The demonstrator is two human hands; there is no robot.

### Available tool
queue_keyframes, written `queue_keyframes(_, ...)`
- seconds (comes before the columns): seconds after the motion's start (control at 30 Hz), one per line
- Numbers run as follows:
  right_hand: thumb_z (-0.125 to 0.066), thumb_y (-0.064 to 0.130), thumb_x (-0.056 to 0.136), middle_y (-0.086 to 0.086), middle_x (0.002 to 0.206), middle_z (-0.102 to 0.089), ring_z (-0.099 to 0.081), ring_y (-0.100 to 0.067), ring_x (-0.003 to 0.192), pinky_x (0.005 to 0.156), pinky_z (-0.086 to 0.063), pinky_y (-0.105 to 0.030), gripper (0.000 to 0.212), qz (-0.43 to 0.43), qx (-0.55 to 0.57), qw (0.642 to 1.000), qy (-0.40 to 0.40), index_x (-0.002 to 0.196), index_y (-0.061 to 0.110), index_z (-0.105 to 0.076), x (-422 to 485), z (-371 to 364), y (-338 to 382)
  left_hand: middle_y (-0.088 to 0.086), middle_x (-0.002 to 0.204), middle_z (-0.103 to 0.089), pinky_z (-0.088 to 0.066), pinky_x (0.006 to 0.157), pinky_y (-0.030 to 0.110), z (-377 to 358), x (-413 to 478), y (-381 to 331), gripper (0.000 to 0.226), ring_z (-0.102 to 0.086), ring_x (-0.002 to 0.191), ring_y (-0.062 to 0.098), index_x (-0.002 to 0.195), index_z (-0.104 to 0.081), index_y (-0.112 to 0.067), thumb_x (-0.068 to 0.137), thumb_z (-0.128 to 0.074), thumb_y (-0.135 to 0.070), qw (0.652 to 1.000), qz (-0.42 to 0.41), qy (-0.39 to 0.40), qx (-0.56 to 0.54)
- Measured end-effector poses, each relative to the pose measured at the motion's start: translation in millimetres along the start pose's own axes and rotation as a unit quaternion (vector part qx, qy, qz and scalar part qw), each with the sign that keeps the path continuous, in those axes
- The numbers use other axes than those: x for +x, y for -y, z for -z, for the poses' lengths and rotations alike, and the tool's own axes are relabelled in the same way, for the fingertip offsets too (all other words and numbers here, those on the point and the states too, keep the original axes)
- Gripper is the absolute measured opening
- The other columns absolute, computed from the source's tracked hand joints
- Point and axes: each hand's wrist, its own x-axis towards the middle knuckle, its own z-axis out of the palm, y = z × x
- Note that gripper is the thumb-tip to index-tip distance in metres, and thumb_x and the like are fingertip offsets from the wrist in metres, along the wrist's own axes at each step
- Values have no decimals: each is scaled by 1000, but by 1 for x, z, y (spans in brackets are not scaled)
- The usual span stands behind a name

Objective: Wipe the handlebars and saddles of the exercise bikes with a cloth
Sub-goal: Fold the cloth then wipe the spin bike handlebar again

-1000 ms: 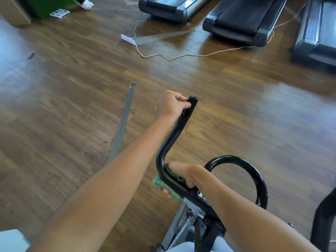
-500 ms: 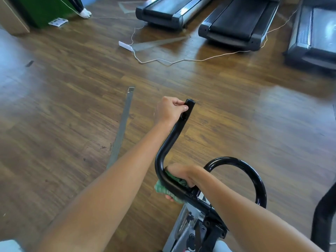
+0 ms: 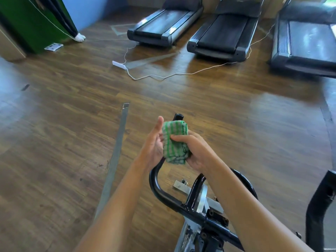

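Both my hands meet above the black handlebar (image 3: 158,186) of the exercise bike. My right hand (image 3: 195,151) grips the folded green-and-white cloth (image 3: 174,140), thumb curled across its front. My left hand (image 3: 154,144) lies flat against the cloth's left side, fingers straight; whether its palm presses the cloth I can't quite tell. Three treadmills (image 3: 163,26) stand across the wooden floor (image 3: 63,133).

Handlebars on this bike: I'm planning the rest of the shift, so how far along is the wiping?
Done: cannot tell; no wiped patch shows on the black handlebar. In hand: the right hand grips the folded green cloth above the bar, the open left hand beside it; neither touches the bar. Left: no saddle is in view, and another bike's frame stands at the right edge.
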Motion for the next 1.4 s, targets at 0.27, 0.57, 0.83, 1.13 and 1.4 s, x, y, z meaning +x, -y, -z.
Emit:
queue_keyframes(0.27, -70, 26, 92, 3, 110, -64, -62, -13, 106, 94, -53, -33, 22, 232, -315, 913, -117, 111, 18, -64, 23, -20, 28, 14, 98, -73, -57, 72, 38, -14, 21, -29, 25, -71, 84, 27, 102, -73, -10, 98, -51, -21, 994, -82, -74, -12)
queue_keyframes(0.57, -71, 8, 85, -3, 101, -71, -64, -22, 101, 88, -52, -37, 20, 244, -549, 784, -157, 102, 17, -78, 62, 10, 48, -8, 83, -71, -50, 77, 26, -8, 67, 1, 59, -66, 84, 13, 99, -70, -25, 97, -29, -67, 940, -66, -11, 334)
queue_keyframes(0.83, -81, 10, 79, -8, 96, -74, -68, -22, 95, 88, -55, -35, 19, 217, -511, 818, -151, 97, 14, -81, 67, 17, 56, -7, 62, -59, -43, 57, 31, -16, 72, 7, 55, -56, 59, 9, 76, -61, -25, 105, -23, -54, 918, -131, -60, 368)
queue_keyframes(1.13, -80, 10, 78, -9, 83, -73, -69, -23, 83, 79, -58, -38, 8, 214, -514, 816, -159, 84, 16, -81, 74, 18, 56, -15, 72, -62, -41, 69, 33, -25, 89, -8, 61, -56, 72, 5, 74, -62, -39, 97, -13, -68, 901, -161, -43, 400)
queue_keyframes(1.4, -84, 8, 74, -2, 92, -74, -68, -19, 94, 83, -53, -25, 20, 195, -504, 826, -159, 93, 11, -80, 74, 18, 65, 8, 123, -65, -45, 88, 38, 17, 18, 43, 66, -60, 115, 32, 143, -45, -25, 100, -10, -60, 799, 21, -133, 586)
